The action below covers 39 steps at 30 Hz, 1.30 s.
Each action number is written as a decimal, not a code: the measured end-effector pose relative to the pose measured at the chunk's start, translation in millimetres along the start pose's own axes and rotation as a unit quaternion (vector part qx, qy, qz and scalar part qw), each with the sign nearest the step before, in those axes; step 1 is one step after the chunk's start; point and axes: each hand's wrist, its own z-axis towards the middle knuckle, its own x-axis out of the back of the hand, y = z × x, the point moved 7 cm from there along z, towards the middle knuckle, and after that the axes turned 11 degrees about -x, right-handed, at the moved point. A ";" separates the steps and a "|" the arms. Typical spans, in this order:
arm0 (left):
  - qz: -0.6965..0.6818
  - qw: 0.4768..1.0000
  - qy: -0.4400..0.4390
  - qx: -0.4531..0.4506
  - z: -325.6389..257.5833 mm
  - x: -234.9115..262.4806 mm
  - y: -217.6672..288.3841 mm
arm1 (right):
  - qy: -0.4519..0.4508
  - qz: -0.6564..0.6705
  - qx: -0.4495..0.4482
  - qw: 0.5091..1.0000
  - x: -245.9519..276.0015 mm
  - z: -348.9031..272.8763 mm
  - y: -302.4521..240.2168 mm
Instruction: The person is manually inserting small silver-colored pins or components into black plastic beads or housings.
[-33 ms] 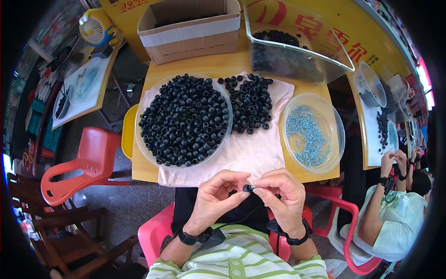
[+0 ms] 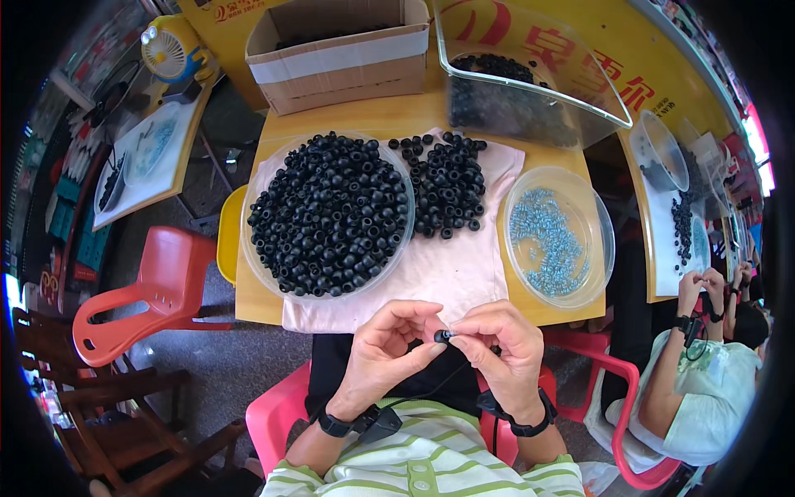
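the left hand (image 2: 387, 352) and right hand (image 2: 503, 348) meet fingertip to fingertip just off the near table edge, both pinched shut on one small black rubber ring (image 2: 442, 336) between them. beyond, on a pale cloth (image 2: 464, 265), a round clear dish (image 2: 263, 277) holds a heap of matte black rings, with a loose pile (image 2: 447, 186) to its right. far right, a clear bowl (image 2: 598, 217) holds small bluish metal screws. nothing differs from the earlier frame; hands and ring sit as before.

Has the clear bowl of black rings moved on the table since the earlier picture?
No. The clear bowl of black rings sits at the same spot on the pale cloth, left of the loose black rings.
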 end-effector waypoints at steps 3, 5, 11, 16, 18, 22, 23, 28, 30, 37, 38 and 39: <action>-0.018 0.999 -0.018 -0.039 -1.3 3.8 -0.3 | -0.011 -0.062 0.038 0.997 -4.1 -0.9 -9.2; -0.009 0.999 -0.023 -0.035 -3.9 8.0 -0.9 | -0.018 -0.085 0.043 0.995 -7.0 -1.7 -12.4; -0.117 0.991 0.024 0.066 -9.6 18.1 -7.7 | -0.009 -0.226 0.224 0.948 -25.1 -8.5 -28.1; -0.224 0.970 0.063 0.075 -13.5 34.9 -9.8 | -0.034 -0.314 0.272 0.909 -50.3 -8.1 -30.6; -0.246 0.965 0.069 0.062 -15.7 43.2 -9.3 | -0.050 -0.303 0.262 0.915 -61.5 -1.0 -34.2; -0.289 0.955 0.065 0.021 -18.8 60.9 -6.0 | -0.082 -0.233 0.229 0.941 -76.3 17.4 -39.1; -0.287 0.954 0.081 0.016 -19.0 64.4 -3.8 | -0.111 -0.204 0.206 0.951 -81.1 24.0 -40.1; -0.275 0.957 0.085 -0.024 -17.5 74.7 7.4 | -0.077 -0.238 0.134 0.959 -86.3 65.9 -54.0; -0.262 0.963 0.057 -0.037 -16.6 71.2 11.9 | -0.021 -0.260 0.171 0.950 -87.4 90.5 -55.0; -0.236 0.971 0.045 -0.011 -16.6 67.3 9.3 | -0.003 -0.376 0.178 0.909 -114.8 143.8 -31.3; -0.250 0.968 0.022 -0.016 -16.6 65.8 10.2 | -0.001 -0.377 0.179 0.909 -117.4 144.7 -30.5; -0.251 0.968 0.021 -0.016 -16.6 66.0 10.2 | 0.003 -0.405 0.169 0.899 -120.2 146.4 -28.2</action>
